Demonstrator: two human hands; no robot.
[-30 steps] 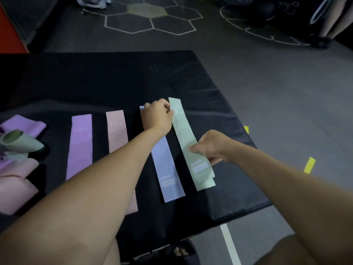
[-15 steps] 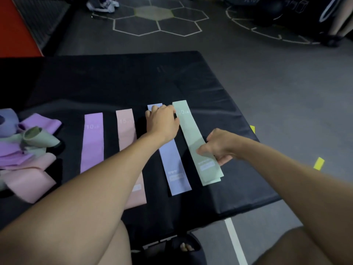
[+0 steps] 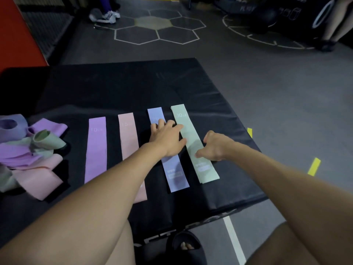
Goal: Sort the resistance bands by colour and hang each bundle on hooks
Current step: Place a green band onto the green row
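The green band (image 3: 193, 144) lay flat between the left hand (image 3: 167, 139), spread open with fingertips on its edge, and the right hand (image 3: 214, 147), fingers curled against it; it looked thin, light and floppy, best pinched at one end.

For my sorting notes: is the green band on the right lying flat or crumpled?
Flat: the green band lies straight on the black mat.
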